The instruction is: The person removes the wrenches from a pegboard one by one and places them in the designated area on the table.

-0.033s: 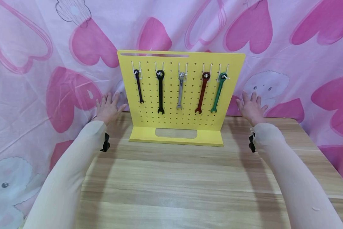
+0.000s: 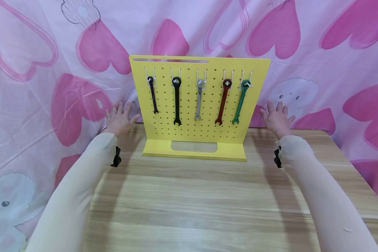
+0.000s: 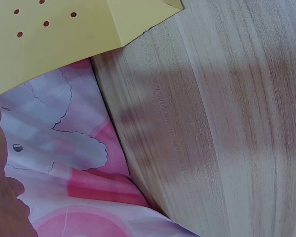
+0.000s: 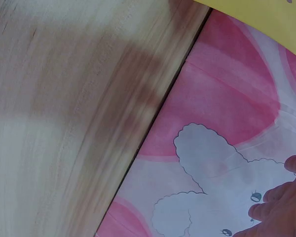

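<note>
My left hand (image 2: 118, 120) is spread with straight fingers to the left of a yellow pegboard stand (image 2: 189, 134). On its other side my right hand (image 2: 277, 120) is spread the same way. Neither holds anything. Several combination wrenches hang in a row from white hooks on the board: a dark purple wrench (image 2: 152, 95), a black wrench (image 2: 177, 101), a silver wrench (image 2: 199, 101), a red wrench (image 2: 223, 102) and a green wrench (image 2: 240, 102). Both hands are apart from the wrenches. Part of each hand shows at the edge of its wrist view.
The board stands at the back of a wood-grain table (image 2: 189, 196). Behind and to the left hangs a pink cloth (image 2: 220, 21) with hearts and cartoon animals. The table's back edge runs along this cloth in both wrist views.
</note>
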